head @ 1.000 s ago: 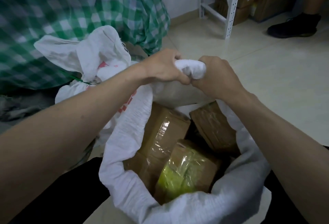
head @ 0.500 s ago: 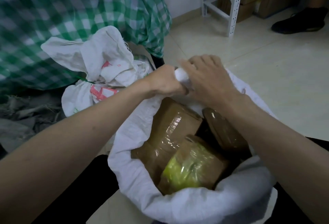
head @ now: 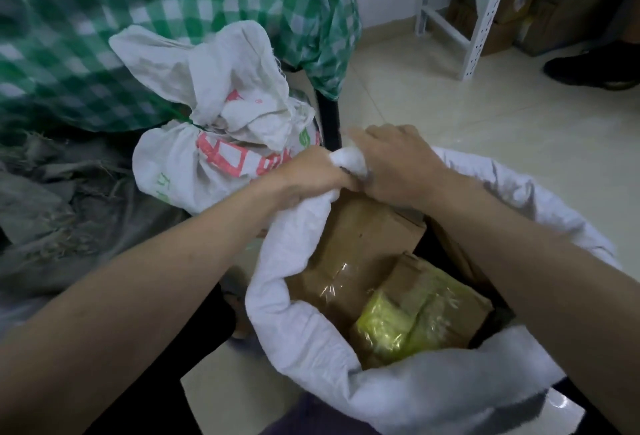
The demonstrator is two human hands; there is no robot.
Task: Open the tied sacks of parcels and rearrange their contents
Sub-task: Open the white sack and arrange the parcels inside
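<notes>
Gripping the far rim of an open white sack [head: 311, 313] of taped cardboard parcels [head: 360, 247], a left hand [head: 308, 180] and right hand [head: 398, 164] are clutching bunched fabric together on the floor [head: 502, 130], beside a tied sack [head: 214, 157].

No print here can be read with certainty. The tied sack [head: 221, 161], at ten o'clock from the open sack [head: 433, 396], bears blocky red characters and faint green marks, all creased and illegible. A pale label on a carton [head: 519, 2] under the shelf at one o'clock is blurred.
</notes>
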